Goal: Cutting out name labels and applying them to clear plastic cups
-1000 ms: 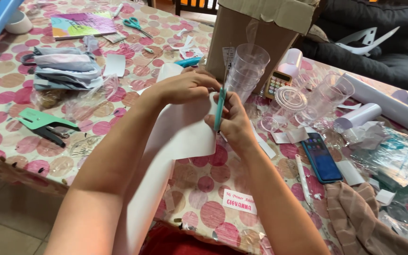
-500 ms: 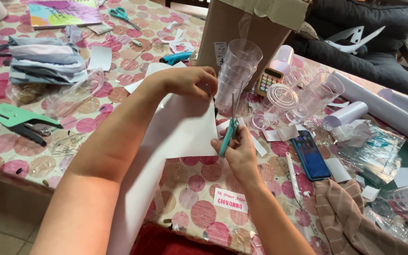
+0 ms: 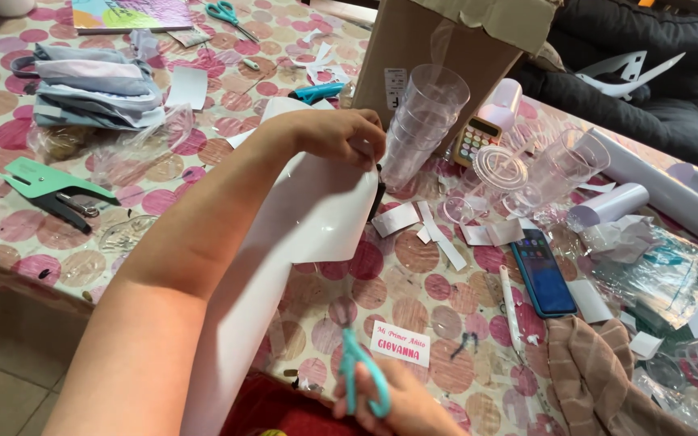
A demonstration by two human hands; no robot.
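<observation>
My left hand (image 3: 337, 136) pinches the upper edge of a long white sheet (image 3: 300, 234) and holds it up above the table; the sheet curls and hangs down toward my lap. My right hand (image 3: 401, 408) is low at the bottom edge of the view, its fingers through the handles of teal scissors (image 3: 357, 367) whose blades point up toward the sheet, apart from it. A stack of clear plastic cups (image 3: 422, 121) stands just right of my left hand. A small white label with pink lettering (image 3: 400, 343) lies on the tablecloth beside the scissors.
A cardboard box (image 3: 446, 40) stands behind the cups. Paper strips (image 3: 438, 234), a pastel calculator (image 3: 478, 139), tipped clear cups (image 3: 559, 165), a phone (image 3: 544, 270), a pen (image 3: 510, 311), white rolls (image 3: 607, 206) and a brown cloth (image 3: 599, 371) lie right. A green hole punch (image 3: 50, 190) and folded cloths (image 3: 90, 85) lie left.
My right hand has drawn the scissors down and back from the sheet's edge to the bottom of the view. My left hand keeps holding the sheet up.
</observation>
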